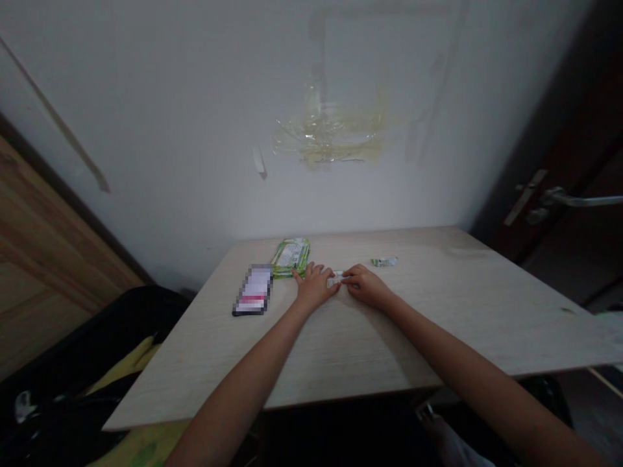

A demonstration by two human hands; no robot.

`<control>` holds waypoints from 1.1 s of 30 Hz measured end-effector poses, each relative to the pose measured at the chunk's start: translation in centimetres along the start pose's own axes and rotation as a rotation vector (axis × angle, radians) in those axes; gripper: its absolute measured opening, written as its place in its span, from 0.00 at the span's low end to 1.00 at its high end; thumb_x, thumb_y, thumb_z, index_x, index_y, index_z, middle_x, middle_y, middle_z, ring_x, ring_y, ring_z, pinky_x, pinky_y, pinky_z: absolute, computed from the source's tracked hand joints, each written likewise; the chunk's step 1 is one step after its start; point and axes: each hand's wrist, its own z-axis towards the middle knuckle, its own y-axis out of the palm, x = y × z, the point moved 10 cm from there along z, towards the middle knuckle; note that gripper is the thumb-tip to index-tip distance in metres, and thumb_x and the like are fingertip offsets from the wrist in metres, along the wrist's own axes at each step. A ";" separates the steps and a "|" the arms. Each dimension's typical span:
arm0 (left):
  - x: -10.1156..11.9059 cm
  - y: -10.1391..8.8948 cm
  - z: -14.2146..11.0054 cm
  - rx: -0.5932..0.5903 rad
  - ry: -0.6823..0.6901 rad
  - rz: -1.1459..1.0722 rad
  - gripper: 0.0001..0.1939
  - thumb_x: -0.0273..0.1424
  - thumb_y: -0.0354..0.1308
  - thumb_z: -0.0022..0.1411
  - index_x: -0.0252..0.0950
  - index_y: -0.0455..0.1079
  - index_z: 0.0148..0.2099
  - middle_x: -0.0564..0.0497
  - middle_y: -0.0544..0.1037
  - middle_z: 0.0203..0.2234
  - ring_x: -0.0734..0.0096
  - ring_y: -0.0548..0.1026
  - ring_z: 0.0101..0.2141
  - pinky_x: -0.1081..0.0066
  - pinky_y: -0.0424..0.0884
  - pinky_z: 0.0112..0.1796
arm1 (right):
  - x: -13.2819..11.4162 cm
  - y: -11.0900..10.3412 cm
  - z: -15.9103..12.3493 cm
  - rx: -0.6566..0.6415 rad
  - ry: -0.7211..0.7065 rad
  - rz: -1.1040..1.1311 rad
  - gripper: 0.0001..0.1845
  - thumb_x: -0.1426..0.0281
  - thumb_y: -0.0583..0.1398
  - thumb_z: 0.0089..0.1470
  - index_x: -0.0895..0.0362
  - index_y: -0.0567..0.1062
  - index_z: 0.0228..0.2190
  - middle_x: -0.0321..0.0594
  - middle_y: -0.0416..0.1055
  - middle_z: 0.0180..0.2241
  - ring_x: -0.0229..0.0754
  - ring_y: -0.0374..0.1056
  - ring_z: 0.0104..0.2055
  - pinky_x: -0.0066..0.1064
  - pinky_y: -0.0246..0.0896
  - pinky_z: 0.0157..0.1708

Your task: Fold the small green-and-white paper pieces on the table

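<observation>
A small white and green packet (335, 279) lies low on the table between my hands, mostly covered by fingers. My left hand (315, 285) holds its left end, with the other fingers spread out beside a stack of green and white packets (291, 256). The fingers of my right hand (366, 285) are bent and pinch the packet's right end. Another small green and white packet (384, 262), narrow and crumpled, rests beyond my right hand. Left of my left hand is a phone (254, 290) with a blurred, lit screen.
The pale wooden table (341, 350) meets a wall (195, 130) at its back edge; strips of clear tape (328, 136) cling to the wall. At the right stands a dark door with a metal handle (584, 200). Dark and yellow cloth (121, 363) lies below the table's left edge.
</observation>
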 end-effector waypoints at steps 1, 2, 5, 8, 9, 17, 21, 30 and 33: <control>0.1 -0.1 0.0 0.010 0.007 -0.002 0.20 0.49 0.53 0.64 0.49 0.70 0.53 0.48 0.69 0.59 0.48 0.53 0.65 0.27 0.32 0.59 | 0.0 0.0 0.0 0.002 0.002 0.000 0.14 0.76 0.60 0.54 0.56 0.83 0.40 0.47 0.78 0.43 0.47 0.69 0.48 0.40 0.66 0.50; 0.3 -0.3 -0.1 0.023 0.017 -0.007 0.19 0.48 0.53 0.64 0.50 0.70 0.54 0.49 0.69 0.60 0.49 0.53 0.65 0.28 0.32 0.59 | 0.0 -0.1 0.0 0.003 0.002 0.002 0.14 0.76 0.60 0.54 0.56 0.83 0.40 0.47 0.78 0.43 0.48 0.69 0.48 0.40 0.66 0.50; 0.6 -0.3 -0.1 0.035 0.054 -0.034 0.16 0.46 0.53 0.66 0.55 0.72 0.54 0.53 0.68 0.61 0.50 0.53 0.65 0.27 0.32 0.59 | -0.1 -0.2 0.0 0.008 0.004 0.013 0.15 0.76 0.60 0.54 0.56 0.83 0.41 0.47 0.78 0.43 0.47 0.69 0.48 0.40 0.65 0.51; -0.1 0.4 0.2 -0.019 0.014 -0.077 0.16 0.47 0.49 0.68 0.56 0.76 0.49 0.55 0.68 0.61 0.49 0.54 0.65 0.28 0.35 0.59 | -0.1 -0.2 -0.1 -0.004 0.010 0.013 0.15 0.76 0.59 0.55 0.56 0.82 0.42 0.47 0.78 0.44 0.47 0.69 0.49 0.39 0.65 0.52; -0.4 0.6 0.3 -0.032 -0.009 -0.092 0.17 0.48 0.48 0.68 0.56 0.77 0.48 0.55 0.68 0.62 0.48 0.54 0.65 0.28 0.35 0.59 | -0.1 -0.1 -0.1 -0.006 0.013 0.009 0.15 0.76 0.59 0.55 0.56 0.82 0.42 0.47 0.78 0.44 0.47 0.69 0.49 0.38 0.65 0.52; -0.8 0.3 0.4 -0.028 -0.028 -0.068 0.15 0.49 0.54 0.65 0.59 0.76 0.50 0.54 0.66 0.63 0.45 0.52 0.66 0.27 0.33 0.59 | -0.1 -0.1 0.0 0.003 0.018 -0.008 0.14 0.76 0.60 0.55 0.57 0.83 0.41 0.48 0.77 0.44 0.47 0.69 0.48 0.38 0.65 0.51; -0.7 0.2 0.2 -0.015 -0.012 -0.043 0.15 0.49 0.55 0.64 0.61 0.75 0.51 0.54 0.66 0.63 0.45 0.53 0.65 0.26 0.36 0.58 | -0.2 -0.2 -0.1 0.010 0.024 0.000 0.14 0.76 0.59 0.56 0.57 0.82 0.41 0.48 0.77 0.44 0.47 0.69 0.48 0.38 0.66 0.51; -0.6 0.3 0.0 0.020 0.011 -0.057 0.16 0.49 0.54 0.65 0.61 0.74 0.52 0.55 0.68 0.61 0.43 0.53 0.65 0.26 0.33 0.58 | -0.9 -0.6 -0.4 -0.009 -0.023 0.006 0.16 0.76 0.59 0.54 0.56 0.82 0.43 0.48 0.77 0.46 0.47 0.70 0.49 0.40 0.65 0.52; -0.7 0.4 0.0 0.015 0.013 -0.062 0.16 0.49 0.53 0.65 0.62 0.74 0.52 0.55 0.69 0.61 0.42 0.53 0.65 0.24 0.32 0.57 | -0.9 -0.7 -0.5 -0.012 -0.030 0.000 0.15 0.75 0.60 0.55 0.54 0.83 0.41 0.47 0.77 0.47 0.47 0.70 0.48 0.39 0.65 0.52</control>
